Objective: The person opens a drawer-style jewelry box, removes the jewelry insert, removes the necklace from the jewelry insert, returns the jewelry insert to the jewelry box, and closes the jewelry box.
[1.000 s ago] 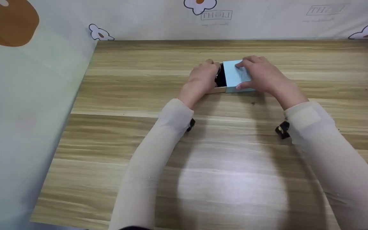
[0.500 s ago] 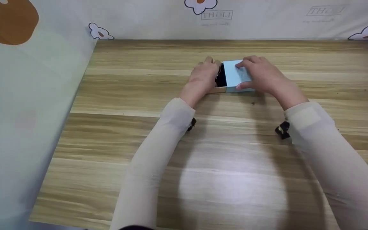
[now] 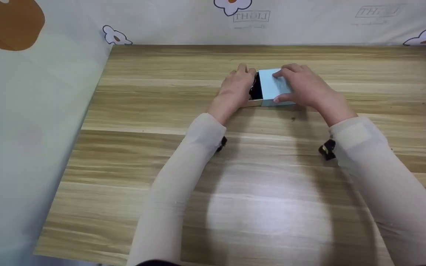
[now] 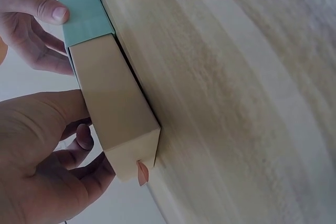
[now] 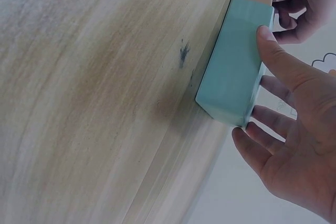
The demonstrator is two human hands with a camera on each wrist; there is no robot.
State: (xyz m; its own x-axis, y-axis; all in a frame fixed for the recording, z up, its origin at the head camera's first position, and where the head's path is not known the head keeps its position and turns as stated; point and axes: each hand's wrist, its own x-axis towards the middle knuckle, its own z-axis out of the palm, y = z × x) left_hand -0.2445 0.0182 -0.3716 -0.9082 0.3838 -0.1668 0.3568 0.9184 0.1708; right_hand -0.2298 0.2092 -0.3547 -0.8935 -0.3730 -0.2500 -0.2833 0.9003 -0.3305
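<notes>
A small drawer-style gift box lies near the back of the table. Its light blue sleeve [image 3: 269, 85] covers the right part, while the tan tray [image 4: 113, 95] sticks out to the left. Black lining [image 3: 257, 90] shows inside, with a thin shiny thing partly hidden by my left fingers. My left hand [image 3: 234, 88] is over the tray, thumb and forefinger reaching inside its rim; I cannot tell what they pinch. With my right hand [image 3: 306, 87] I hold the sleeve, thumb on the near side and forefinger on top. A small ribbon tab [image 4: 142, 173] hangs from the tray's end.
The wood-grain table [image 3: 124, 155] ends at a patterned sheet [image 3: 183, 26] along the back and left. A dark smudge [image 5: 184, 54] marks the tabletop just in front of the box. Small black devices [image 3: 327, 150] sit at both wrists.
My left forefinger has shifted very slightly at the tray's far side. The box and my right hand stay where they were.
</notes>
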